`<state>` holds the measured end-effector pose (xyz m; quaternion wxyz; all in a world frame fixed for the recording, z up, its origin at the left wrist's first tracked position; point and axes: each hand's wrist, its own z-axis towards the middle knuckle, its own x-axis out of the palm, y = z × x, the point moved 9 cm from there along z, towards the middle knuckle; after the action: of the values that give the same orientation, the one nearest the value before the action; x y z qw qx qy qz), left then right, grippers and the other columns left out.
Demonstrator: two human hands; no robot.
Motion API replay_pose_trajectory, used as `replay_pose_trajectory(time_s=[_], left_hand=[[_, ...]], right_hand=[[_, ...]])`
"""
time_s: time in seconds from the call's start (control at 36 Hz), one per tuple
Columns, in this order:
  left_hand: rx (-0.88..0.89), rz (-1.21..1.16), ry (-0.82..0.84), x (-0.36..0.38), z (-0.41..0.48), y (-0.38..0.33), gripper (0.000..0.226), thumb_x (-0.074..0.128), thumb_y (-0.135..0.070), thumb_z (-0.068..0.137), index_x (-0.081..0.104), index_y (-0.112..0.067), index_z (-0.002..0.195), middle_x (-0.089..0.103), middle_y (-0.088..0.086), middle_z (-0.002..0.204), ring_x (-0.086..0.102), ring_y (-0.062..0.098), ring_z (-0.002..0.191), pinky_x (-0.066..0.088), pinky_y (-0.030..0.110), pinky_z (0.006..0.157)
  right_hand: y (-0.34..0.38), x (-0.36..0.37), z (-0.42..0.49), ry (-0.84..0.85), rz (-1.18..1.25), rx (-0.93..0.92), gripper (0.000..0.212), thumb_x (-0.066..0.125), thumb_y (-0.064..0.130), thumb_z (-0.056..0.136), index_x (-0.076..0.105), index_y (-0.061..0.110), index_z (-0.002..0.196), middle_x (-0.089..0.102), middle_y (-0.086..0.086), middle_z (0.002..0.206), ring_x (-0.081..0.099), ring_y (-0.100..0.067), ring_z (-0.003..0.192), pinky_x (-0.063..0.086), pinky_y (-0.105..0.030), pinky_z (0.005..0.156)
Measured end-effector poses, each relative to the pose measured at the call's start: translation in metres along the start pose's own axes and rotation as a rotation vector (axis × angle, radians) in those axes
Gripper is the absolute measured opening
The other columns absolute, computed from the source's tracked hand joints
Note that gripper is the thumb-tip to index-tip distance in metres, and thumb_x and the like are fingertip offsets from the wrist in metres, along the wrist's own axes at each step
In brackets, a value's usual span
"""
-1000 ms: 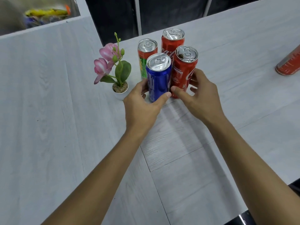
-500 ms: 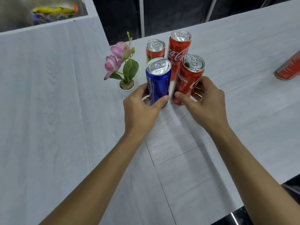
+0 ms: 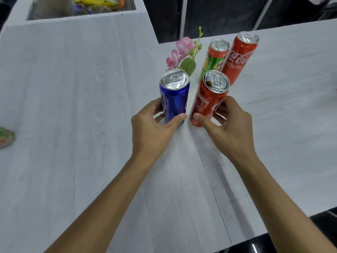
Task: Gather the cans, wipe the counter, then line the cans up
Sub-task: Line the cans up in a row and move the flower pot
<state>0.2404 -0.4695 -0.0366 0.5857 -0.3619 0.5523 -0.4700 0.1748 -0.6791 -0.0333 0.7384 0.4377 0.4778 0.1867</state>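
Observation:
My left hand [image 3: 152, 129] grips a tall blue can [image 3: 174, 96] near its base, thumb on the right side. My right hand [image 3: 228, 127] grips a red cola can [image 3: 207, 99] low down, its thumb on the can's left side. The two held cans stand upright with a gap between them on the white counter [image 3: 73, 125]. Behind them stand an orange and green can [image 3: 215, 57] and a taller red cola can [image 3: 239, 57], side by side and untouched.
A small potted pink flower [image 3: 183, 55] sits just behind the blue can, its pot hidden. A green and red object [image 3: 5, 137] lies at the far left edge. The counter's front edge runs along the lower right. A recessed bin with colourful items [image 3: 82, 6] is at the back left.
Both hands have drawn the blue can and the front red can toward me and apart from each other, away from the two rear cans. The camera view has shifted left.

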Motion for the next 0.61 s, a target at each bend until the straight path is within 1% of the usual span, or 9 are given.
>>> replay_pose_trajectory(time_s=[0.06, 0.17, 0.31, 0.39, 0.44, 0.5, 0.61], left_hand=[[-0.004, -0.003, -0.016, -0.017, -0.001, 0.004, 0.060, 0.091, -0.035, 0.074, 0.068, -0.019, 0.128, 0.073, -0.010, 0.115, 0.069, -0.003, 0.102, 0.050, 0.005, 0.083], [-0.006, -0.003, -0.053, -0.051, -0.002, 0.015, 0.059, 0.091, -0.034, 0.074, 0.069, -0.018, 0.127, 0.074, -0.009, 0.114, 0.070, 0.001, 0.103, 0.052, 0.007, 0.086], [-0.013, -0.005, -0.089, -0.097, -0.005, 0.032, 0.059, 0.091, -0.033, 0.074, 0.070, -0.016, 0.126, 0.075, -0.008, 0.114, 0.070, 0.002, 0.104, 0.054, 0.011, 0.088], [-0.019, -0.001, -0.109, -0.128, -0.006, 0.042, 0.057, 0.091, -0.033, 0.074, 0.071, -0.016, 0.124, 0.076, -0.009, 0.111, 0.071, 0.000, 0.102, 0.055, 0.013, 0.088], [-0.020, 0.007, -0.121, -0.148, -0.006, 0.049, 0.056, 0.091, -0.034, 0.073, 0.072, -0.017, 0.123, 0.076, -0.010, 0.110, 0.071, 0.000, 0.101, 0.055, 0.015, 0.089], [-0.016, 0.029, -0.139, -0.168, -0.007, 0.054, 0.056, 0.091, -0.036, 0.073, 0.071, -0.019, 0.122, 0.075, -0.012, 0.109, 0.070, -0.001, 0.101, 0.054, 0.014, 0.089], [-0.016, 0.058, -0.185, -0.209, -0.007, 0.067, 0.055, 0.090, -0.037, 0.074, 0.070, -0.022, 0.123, 0.072, -0.018, 0.107, 0.069, -0.005, 0.101, 0.053, 0.010, 0.086]], right_hand=[[0.010, 0.014, -0.007, 0.011, 0.002, -0.007, 0.070, 0.087, 0.044, 0.076, 0.058, 0.020, 0.135, 0.069, 0.011, 0.120, 0.065, 0.002, 0.104, 0.047, -0.002, 0.085], [0.028, 0.042, -0.018, 0.039, 0.023, -0.015, 0.069, 0.088, 0.042, 0.076, 0.058, 0.021, 0.134, 0.066, 0.017, 0.115, 0.062, 0.012, 0.100, 0.047, -0.002, 0.083], [0.052, 0.079, -0.033, 0.062, 0.038, -0.019, 0.068, 0.087, 0.042, 0.077, 0.058, 0.020, 0.134, 0.069, 0.013, 0.118, 0.066, 0.002, 0.105, 0.050, -0.007, 0.087], [0.068, 0.105, -0.043, 0.081, 0.044, -0.028, 0.069, 0.087, 0.043, 0.077, 0.058, 0.020, 0.135, 0.069, 0.010, 0.121, 0.066, 0.000, 0.106, 0.050, -0.007, 0.088], [0.081, 0.122, -0.048, 0.093, 0.038, -0.036, 0.070, 0.087, 0.045, 0.077, 0.057, 0.021, 0.136, 0.068, 0.012, 0.122, 0.065, 0.002, 0.105, 0.048, -0.003, 0.085], [0.092, 0.138, -0.054, 0.098, 0.042, -0.041, 0.070, 0.086, 0.045, 0.077, 0.057, 0.021, 0.135, 0.066, 0.015, 0.118, 0.063, 0.008, 0.101, 0.046, 0.000, 0.082], [0.114, 0.170, -0.065, 0.101, 0.074, -0.040, 0.065, 0.086, 0.043, 0.077, 0.060, 0.020, 0.131, 0.066, 0.019, 0.110, 0.059, 0.019, 0.096, 0.044, 0.000, 0.081]])
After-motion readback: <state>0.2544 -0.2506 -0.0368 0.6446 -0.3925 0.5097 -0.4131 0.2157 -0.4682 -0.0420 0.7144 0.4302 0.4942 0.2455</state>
